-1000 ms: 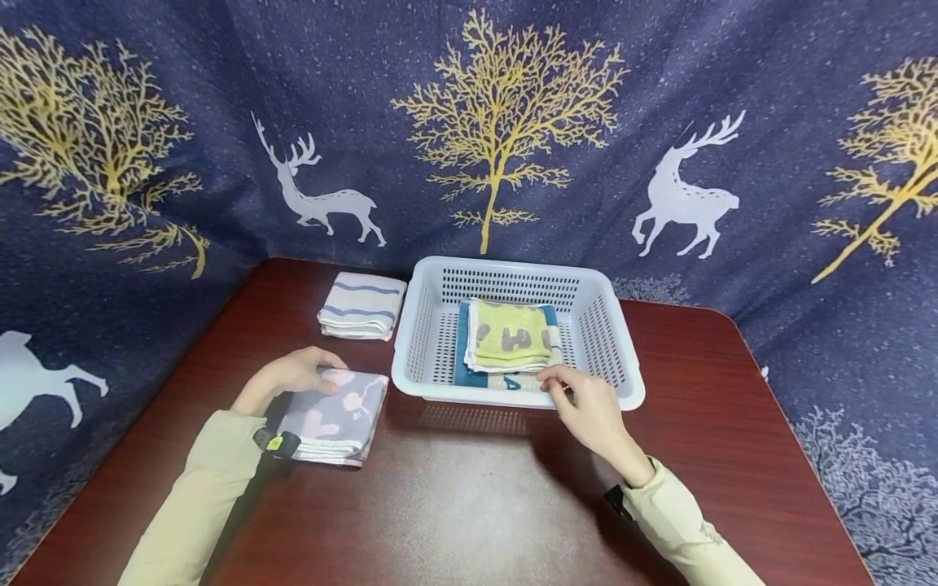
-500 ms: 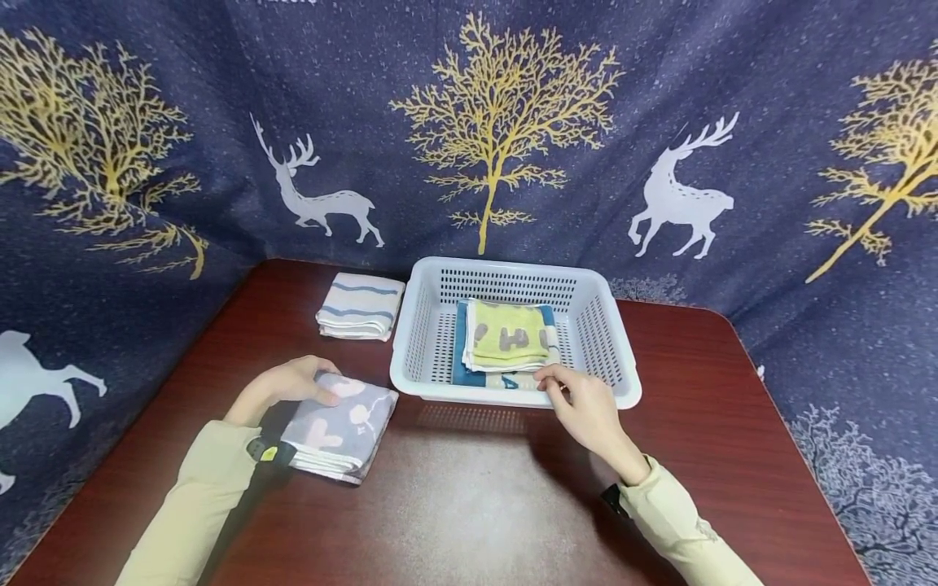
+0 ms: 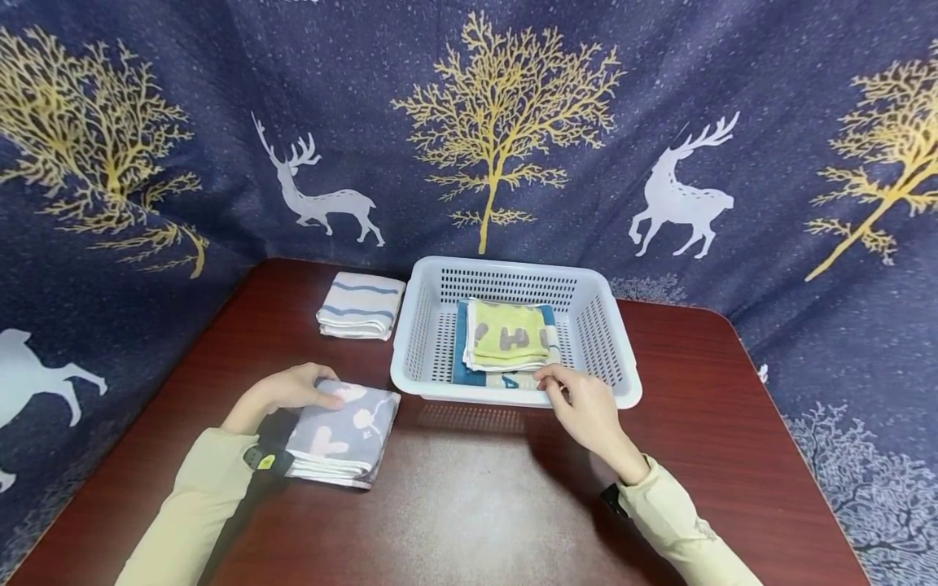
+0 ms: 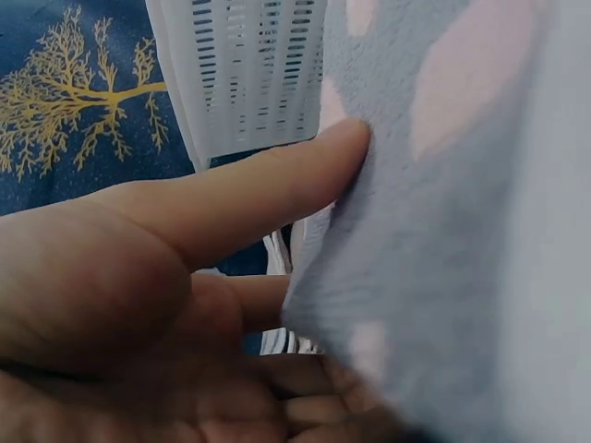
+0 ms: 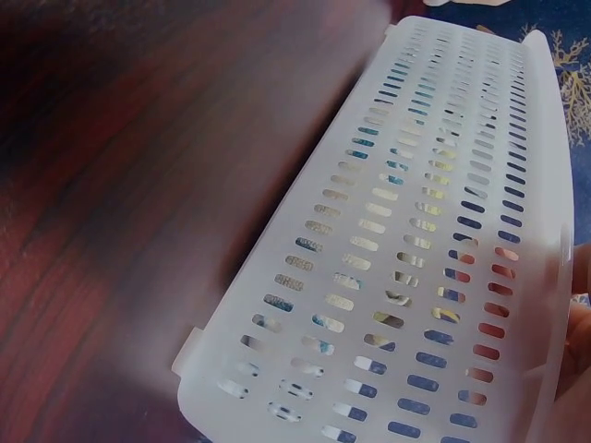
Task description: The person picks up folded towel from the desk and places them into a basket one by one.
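Observation:
My left hand [image 3: 296, 388] grips a folded grey towel [image 3: 352, 439] with pink and white shapes, left of the basket. In the left wrist view the thumb lies on the towel's patterned face [image 4: 443, 212], and the other fingers are partly hidden behind it. My right hand [image 3: 586, 407] holds the front rim of a white slotted basket [image 3: 440, 392]; through the slots of its wall [image 5: 369, 240], parts of the fingers show inside. A folded yellow towel [image 3: 506, 334] with grey shapes lies in the basket on a blue and beige towel [image 3: 460, 350].
A folded white towel [image 3: 361, 305] with blue stripes lies at the back left of the dark red table [image 3: 469, 521], close to the basket's left side. A blue curtain [image 3: 579, 212] with deer and trees hangs directly behind the table.
My left hand and the grey towel have shifted slightly right and toward the table's near side. My right hand stays at the basket rim.

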The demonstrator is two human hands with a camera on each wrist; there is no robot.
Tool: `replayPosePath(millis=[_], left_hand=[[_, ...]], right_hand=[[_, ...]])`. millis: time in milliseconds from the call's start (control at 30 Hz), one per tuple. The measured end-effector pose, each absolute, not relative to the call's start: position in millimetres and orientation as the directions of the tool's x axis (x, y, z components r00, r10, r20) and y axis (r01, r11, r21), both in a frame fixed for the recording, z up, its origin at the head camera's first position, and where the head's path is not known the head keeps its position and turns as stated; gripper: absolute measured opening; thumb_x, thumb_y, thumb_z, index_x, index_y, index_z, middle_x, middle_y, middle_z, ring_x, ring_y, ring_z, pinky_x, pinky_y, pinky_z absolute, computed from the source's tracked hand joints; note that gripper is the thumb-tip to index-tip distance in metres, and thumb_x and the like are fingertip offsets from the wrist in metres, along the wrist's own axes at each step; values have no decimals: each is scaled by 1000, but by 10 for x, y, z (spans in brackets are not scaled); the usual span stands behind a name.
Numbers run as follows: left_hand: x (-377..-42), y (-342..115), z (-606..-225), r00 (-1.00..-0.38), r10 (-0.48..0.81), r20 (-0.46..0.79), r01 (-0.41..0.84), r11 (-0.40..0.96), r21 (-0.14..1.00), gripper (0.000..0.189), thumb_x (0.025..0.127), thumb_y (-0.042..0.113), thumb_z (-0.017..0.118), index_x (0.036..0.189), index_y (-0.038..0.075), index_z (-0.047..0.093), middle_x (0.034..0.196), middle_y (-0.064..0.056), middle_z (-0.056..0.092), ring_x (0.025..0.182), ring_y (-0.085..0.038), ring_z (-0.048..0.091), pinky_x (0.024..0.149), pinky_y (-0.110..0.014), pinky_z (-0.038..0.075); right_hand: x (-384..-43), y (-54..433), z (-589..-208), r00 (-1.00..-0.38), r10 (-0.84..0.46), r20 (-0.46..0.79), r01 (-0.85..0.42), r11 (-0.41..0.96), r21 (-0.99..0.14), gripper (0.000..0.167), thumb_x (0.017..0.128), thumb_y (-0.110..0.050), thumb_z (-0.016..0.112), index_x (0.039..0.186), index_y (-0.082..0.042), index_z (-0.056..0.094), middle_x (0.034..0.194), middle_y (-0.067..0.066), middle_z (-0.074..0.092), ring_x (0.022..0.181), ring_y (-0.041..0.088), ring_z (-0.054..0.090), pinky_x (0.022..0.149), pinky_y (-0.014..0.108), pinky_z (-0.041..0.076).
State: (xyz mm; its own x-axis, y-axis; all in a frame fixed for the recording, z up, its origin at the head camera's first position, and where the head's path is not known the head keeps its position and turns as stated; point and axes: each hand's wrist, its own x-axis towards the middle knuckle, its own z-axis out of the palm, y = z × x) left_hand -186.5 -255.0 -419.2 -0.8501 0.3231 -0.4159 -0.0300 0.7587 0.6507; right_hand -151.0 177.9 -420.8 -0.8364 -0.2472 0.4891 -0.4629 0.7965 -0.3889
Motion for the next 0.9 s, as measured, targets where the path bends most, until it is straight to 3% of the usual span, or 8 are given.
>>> replayPosePath(millis=[200, 667, 900], left_hand=[[-1807, -2498, -4188, -811, 331, -483, -107, 727, 678, 45, 82, 20, 75, 113, -7, 56, 104, -18, 59, 88, -22, 58, 71, -40, 57], [-1709, -2393, -4222, -798, 361, -483, -94, 717, 691, 47, 85, 23, 72, 115, -7, 53, 104, -18, 59, 90, -23, 59, 71, -42, 57], [-1654, -2338, -4240, -713, 505, -486, -137, 579, 804, 43, 87, 14, 70, 116, -10, 50, 102, -13, 59, 89, -20, 61, 78, -42, 58]], right_hand=[[-1514, 1783, -4223, -835, -249, 491, -463, 801, -380, 19, 89, -10, 57, 91, -22, 72, 71, -13, 65, 50, 0, 38, 47, 20, 30], [-1517, 1778, -4224, -823, -244, 512, -465, 808, -362, 20, 88, -10, 57, 90, -24, 71, 69, -14, 63, 50, 0, 37, 46, 20, 30], [-1510, 1776, -4231, -818, -246, 520, -474, 801, -366, 19, 88, -10, 57, 90, -23, 71, 69, -13, 64, 49, -1, 37, 45, 19, 29]])
